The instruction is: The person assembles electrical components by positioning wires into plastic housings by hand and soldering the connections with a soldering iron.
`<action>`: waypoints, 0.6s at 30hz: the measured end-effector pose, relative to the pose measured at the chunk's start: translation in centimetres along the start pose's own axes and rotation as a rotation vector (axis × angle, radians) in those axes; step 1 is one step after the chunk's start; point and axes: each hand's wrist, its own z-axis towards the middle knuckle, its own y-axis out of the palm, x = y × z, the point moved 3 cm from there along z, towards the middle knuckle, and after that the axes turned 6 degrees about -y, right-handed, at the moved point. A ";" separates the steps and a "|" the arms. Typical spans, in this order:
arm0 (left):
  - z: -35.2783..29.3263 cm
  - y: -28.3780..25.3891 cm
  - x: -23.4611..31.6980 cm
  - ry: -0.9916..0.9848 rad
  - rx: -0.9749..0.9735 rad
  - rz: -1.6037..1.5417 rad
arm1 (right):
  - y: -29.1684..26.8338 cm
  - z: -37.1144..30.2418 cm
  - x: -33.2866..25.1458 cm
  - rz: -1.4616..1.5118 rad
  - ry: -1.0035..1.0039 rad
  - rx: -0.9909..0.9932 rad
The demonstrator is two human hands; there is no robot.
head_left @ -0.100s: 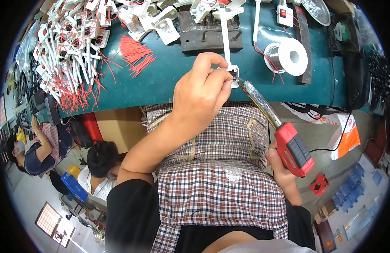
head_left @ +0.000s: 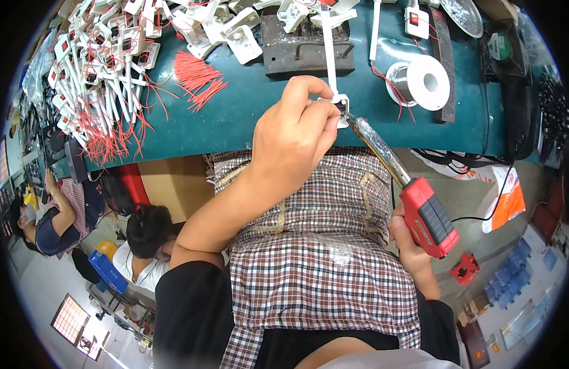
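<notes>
My left hand point(head_left: 295, 132) is closed in a pinch on a small white plastic housing point(head_left: 343, 123) at the table's near edge. The curled fingers cover its left side, so any small wire between them is hidden. From this housing a long white stem point(head_left: 329, 52) runs away from me toward a metal block. In my right hand point(head_left: 407, 241) is a red and black soldering iron point(head_left: 427, 216), its handle low at the right. The iron's metal barrel slants up and left, and its tip meets the housing's right side beside my left fingertips.
Piled white switch housings point(head_left: 106, 67) with red wires fill the back left. Cut red wires point(head_left: 195, 77) lie beside them. A dark metal block point(head_left: 297, 58) with a handle stands behind my hands. At right are a solder spool point(head_left: 430, 83), a metal bar point(head_left: 443, 74) and a fan point(head_left: 504, 52).
</notes>
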 end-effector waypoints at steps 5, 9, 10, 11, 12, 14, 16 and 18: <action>0.0 0.1 0.0 -0.005 0.004 -0.013 | 0.1 0.2 -0.1 -0.041 -0.018 -0.008; 0.0 0.2 -0.1 0.003 0.005 -0.022 | 0.0 0.3 -0.2 -0.050 -0.008 -0.027; 0.0 0.2 -0.1 0.002 0.005 -0.023 | -0.1 0.4 -0.2 -0.066 -0.026 -0.041; 0.0 0.2 -0.1 0.008 0.004 -0.018 | -0.1 0.4 -0.2 -0.083 -0.045 -0.054; 0.0 0.2 -0.1 0.014 0.004 -0.014 | -0.1 0.5 -0.2 -0.084 -0.044 -0.054; 0.0 0.2 -0.1 0.016 0.004 -0.016 | -0.1 0.6 -0.5 -0.118 -0.081 -0.066; 0.0 0.2 -0.1 0.014 0.002 -0.016 | -0.1 0.2 -0.5 -0.120 -0.068 -0.049; 0.0 0.1 -0.2 0.006 -0.007 -0.012 | -0.1 0.1 -0.3 -0.116 -0.053 -0.037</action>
